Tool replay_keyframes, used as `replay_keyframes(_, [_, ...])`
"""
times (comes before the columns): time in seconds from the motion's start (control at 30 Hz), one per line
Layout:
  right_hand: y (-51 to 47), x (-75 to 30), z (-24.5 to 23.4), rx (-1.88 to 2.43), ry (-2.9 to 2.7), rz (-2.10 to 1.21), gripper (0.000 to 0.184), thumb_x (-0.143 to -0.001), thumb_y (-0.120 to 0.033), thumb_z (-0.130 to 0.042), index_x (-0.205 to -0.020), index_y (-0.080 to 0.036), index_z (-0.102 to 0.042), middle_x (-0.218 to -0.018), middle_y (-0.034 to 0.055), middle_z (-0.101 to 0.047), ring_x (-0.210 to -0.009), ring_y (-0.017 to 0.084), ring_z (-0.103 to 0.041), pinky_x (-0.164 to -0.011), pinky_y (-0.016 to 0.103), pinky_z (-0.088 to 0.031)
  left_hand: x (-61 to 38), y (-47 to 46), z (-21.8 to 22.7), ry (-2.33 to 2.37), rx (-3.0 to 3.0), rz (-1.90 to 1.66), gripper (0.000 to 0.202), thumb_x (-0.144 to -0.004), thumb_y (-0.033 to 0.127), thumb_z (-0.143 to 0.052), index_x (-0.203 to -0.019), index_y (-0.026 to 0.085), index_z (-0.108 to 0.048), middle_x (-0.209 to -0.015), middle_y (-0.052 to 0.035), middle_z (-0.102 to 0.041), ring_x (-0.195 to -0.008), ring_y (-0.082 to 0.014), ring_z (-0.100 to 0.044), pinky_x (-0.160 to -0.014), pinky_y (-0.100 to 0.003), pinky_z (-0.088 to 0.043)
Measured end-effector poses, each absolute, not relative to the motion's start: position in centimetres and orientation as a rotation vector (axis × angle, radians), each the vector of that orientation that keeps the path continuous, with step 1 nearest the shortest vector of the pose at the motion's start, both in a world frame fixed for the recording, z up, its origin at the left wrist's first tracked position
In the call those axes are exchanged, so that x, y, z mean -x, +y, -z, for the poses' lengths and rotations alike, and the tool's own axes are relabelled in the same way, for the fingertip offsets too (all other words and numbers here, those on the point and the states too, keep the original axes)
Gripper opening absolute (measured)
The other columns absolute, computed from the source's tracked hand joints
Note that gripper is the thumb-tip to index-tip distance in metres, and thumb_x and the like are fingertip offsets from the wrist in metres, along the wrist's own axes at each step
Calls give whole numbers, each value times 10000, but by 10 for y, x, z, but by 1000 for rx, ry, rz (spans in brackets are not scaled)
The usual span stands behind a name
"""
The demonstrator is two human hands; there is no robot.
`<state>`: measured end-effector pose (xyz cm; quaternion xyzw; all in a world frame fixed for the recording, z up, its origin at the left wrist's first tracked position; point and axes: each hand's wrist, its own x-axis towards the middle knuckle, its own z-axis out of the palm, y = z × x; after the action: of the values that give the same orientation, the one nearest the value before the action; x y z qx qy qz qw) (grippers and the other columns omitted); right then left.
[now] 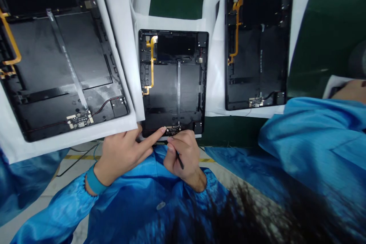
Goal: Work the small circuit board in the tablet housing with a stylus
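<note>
dark green tabletop (320, 42); white sheets (168, 23) lie on it, three open black tablet housings (174, 87) on those.

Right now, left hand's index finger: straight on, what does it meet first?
Most likely the small circuit board at the lower edge of the tablet housing. The index fingertip of the left hand looks just short of it, though depth is unclear.

L hand (122, 160) index extended fwd, other fingers curled; R hand (183, 156) fingers pinched, wrist bent.
</note>
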<state>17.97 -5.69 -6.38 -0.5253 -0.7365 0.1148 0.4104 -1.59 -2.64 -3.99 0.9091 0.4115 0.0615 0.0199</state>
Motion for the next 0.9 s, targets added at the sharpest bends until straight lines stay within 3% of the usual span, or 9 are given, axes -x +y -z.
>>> replay_keyframes(0.13, [-54,-181,68,1214,-1909,-230,122,-993,-163,-453,-1033,-179,-567,-782,27,-578,-674,199,-541,-555,357,-474,14,-24,40,1275,-2803,-271,370,-1007,325,-517,-1347,371,-653,-829,-46,-548,-654,-168,-555,-511,-279,-355])
replay_keyframes(0.3, [-55,-190,68,1157,-1924,-292,120,-1025,-182,-476,-1040,-171,-594,-811,31,-623,-717,184,-583,-597,349,-536,16,-19,42,1253,-2769,-441,362,-1043,282,-450,-1337,366,-643,-802,10,-531,-615,-128,-534,-511,-279,-312])
replay_keyframes(0.4, [-60,-196,66,1162,-1862,-376,157,-1049,-221,-481,-1063,-146,-618,-844,41,-646,-755,172,-625,-636,344,-569,25,-19,42,1169,-2688,-519,336,-1057,267,-472,-1357,309,-619,-868,21,-578,-645,-107,-549,-576,-262,-406])
replay_keyframes(0.53, [-65,-198,63,1175,-1762,-468,143,-1007,-180,-575,-1127,-138,-642,-891,57,-686,-786,184,-663,-638,362,-589,39,-21,40,1117,-2557,-672,285,-1032,176,-543,-1303,198,-627,-1034,-24,-640,-865,-104,-641,-767,-235,-512])
replay_keyframes(0.77, [-58,-190,55,1188,-1764,-530,235,-952,-117,-633,-1181,-159,-667,-915,54,-727,-791,194,-696,-658,362,-617,49,-20,43,1039,-2641,-753,248,-983,153,-622,-1225,180,-666,-1051,-38,-694,-676,-98,-591,-643,-263,-480])
replay_keyframes(0.9, [-50,-182,48,1132,-1886,-549,265,-940,-98,-637,-1198,-159,-645,-910,61,-732,-773,193,-694,-661,355,-629,48,-20,49,1060,-2671,-806,232,-982,161,-621,-1206,178,-678,-1029,-39,-700,-749,-124,-647,-694,-276,-509])
